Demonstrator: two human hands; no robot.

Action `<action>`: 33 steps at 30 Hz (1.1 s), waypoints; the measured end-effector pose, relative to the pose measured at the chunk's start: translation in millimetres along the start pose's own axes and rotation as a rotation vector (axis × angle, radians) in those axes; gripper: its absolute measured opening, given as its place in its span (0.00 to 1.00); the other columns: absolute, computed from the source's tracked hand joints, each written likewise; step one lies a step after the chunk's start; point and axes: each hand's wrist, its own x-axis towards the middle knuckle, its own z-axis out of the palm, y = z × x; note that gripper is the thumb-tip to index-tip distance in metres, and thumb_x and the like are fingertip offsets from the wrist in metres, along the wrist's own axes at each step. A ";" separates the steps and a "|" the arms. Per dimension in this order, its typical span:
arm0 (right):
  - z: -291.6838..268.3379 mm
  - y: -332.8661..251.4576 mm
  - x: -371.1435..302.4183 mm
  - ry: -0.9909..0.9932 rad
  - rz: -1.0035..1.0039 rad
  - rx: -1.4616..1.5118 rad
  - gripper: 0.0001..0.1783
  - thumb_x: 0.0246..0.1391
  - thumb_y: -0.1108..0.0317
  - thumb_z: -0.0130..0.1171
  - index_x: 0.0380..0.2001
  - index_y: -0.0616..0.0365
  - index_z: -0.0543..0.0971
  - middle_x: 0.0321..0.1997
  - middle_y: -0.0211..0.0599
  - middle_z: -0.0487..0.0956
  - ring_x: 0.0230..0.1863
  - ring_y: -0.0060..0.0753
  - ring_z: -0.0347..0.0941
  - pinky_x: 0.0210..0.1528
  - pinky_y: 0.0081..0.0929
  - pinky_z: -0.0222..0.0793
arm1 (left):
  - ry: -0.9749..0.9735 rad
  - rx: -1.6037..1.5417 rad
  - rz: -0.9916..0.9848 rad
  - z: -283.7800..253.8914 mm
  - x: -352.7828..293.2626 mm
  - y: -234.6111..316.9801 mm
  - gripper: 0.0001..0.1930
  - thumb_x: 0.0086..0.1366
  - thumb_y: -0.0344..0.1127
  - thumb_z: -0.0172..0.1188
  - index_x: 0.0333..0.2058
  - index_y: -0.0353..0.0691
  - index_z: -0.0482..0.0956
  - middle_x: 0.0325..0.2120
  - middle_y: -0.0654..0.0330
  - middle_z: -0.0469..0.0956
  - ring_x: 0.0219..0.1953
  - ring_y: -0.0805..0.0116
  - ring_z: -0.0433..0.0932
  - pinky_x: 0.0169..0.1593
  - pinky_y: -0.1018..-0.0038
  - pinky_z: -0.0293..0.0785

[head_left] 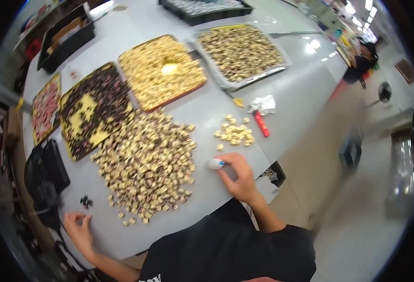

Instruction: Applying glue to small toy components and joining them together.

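Observation:
My right hand (241, 179) pinches a small white bottle (213, 163) with a blue tip, just above the table. To its left spreads a big loose heap of small square cream-coloured pieces (146, 164), some showing dark or reddish sides. A smaller group of cream pieces (235, 133) lies just beyond my right hand. My left hand (78, 231) rests at the near left edge of the table, thumb and fingers apart, with nothing visible in it. Close beyond its fingertips sit several small black pieces (86, 202).
Trays line the far side: pink pieces (46, 109), dark pieces on yellow (82, 117), cream pieces (162, 70), and brownish pieces (242, 51). A red-handled tool (261, 124) lies by crumpled white tissue (265, 104). Black bag-like object (47, 169) at left; another person (357, 66) far right.

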 end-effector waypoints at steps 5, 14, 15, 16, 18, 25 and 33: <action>1.6 -6.7 3.9 -0.005 -0.023 0.053 0.18 0.39 0.79 0.58 0.38 0.60 0.73 0.37 0.38 0.75 0.40 0.38 0.69 0.45 0.29 0.61 | -0.098 -0.019 -0.172 -12.6 -14.7 10.8 0.11 0.46 0.21 0.60 0.22 0.33 0.63 0.21 0.59 0.63 0.25 0.69 0.64 0.29 0.77 0.62; 39.6 -25.6 -2.7 -0.146 0.227 0.485 0.16 0.50 0.73 0.54 0.44 0.60 0.69 0.37 0.38 0.75 0.36 0.28 0.71 0.42 0.24 0.64 | 0.172 -0.555 -0.312 -24.8 -41.6 -0.4 0.03 0.57 0.26 0.56 0.30 0.38 0.71 0.22 0.68 0.67 0.25 0.81 0.65 0.30 0.84 0.62; 28.4 -28.5 -4.0 -0.101 0.354 0.714 0.15 0.53 0.72 0.51 0.45 0.62 0.67 0.36 0.37 0.75 0.36 0.25 0.70 0.40 0.22 0.65 | 0.144 -0.712 -0.262 -14.5 -41.7 12.7 0.03 0.57 0.26 0.56 0.31 0.37 0.73 0.24 0.67 0.68 0.26 0.80 0.66 0.30 0.85 0.62; 13.3 -24.9 -1.3 -0.093 0.332 0.677 0.16 0.55 0.71 0.48 0.47 0.63 0.65 0.36 0.36 0.75 0.36 0.23 0.70 0.39 0.21 0.66 | 0.073 -0.879 -0.244 -3.0 -37.6 29.5 0.03 0.57 0.27 0.56 0.31 0.36 0.74 0.25 0.66 0.69 0.27 0.79 0.68 0.30 0.84 0.64; 11.4 -36.1 -5.5 -0.083 0.320 0.661 0.17 0.57 0.70 0.46 0.48 0.64 0.64 0.36 0.35 0.74 0.37 0.22 0.70 0.38 0.21 0.66 | -0.031 -1.078 -0.192 13.3 -33.5 54.5 0.05 0.56 0.29 0.58 0.31 0.35 0.75 0.24 0.63 0.70 0.25 0.77 0.69 0.28 0.82 0.66; 20.2 -61.6 34.4 -0.005 0.230 0.945 0.21 0.52 0.62 0.54 0.46 0.64 0.67 0.35 0.37 0.72 0.34 0.25 0.69 0.32 0.23 0.70 | -0.306 -1.560 -0.081 48.5 -32.3 119.7 0.08 0.47 0.23 0.64 0.27 0.30 0.76 0.22 0.58 0.72 0.23 0.72 0.72 0.27 0.80 0.69; 25.6 -68.8 46.1 -0.156 0.333 1.547 0.22 0.45 0.61 0.62 0.39 0.62 0.69 0.42 0.40 0.72 0.39 0.27 0.70 0.43 0.22 0.68 | -0.536 -1.825 -0.172 49.4 -42.0 155.3 0.18 0.41 0.32 0.71 0.24 0.35 0.68 0.18 0.62 0.66 0.19 0.72 0.69 0.21 0.81 0.64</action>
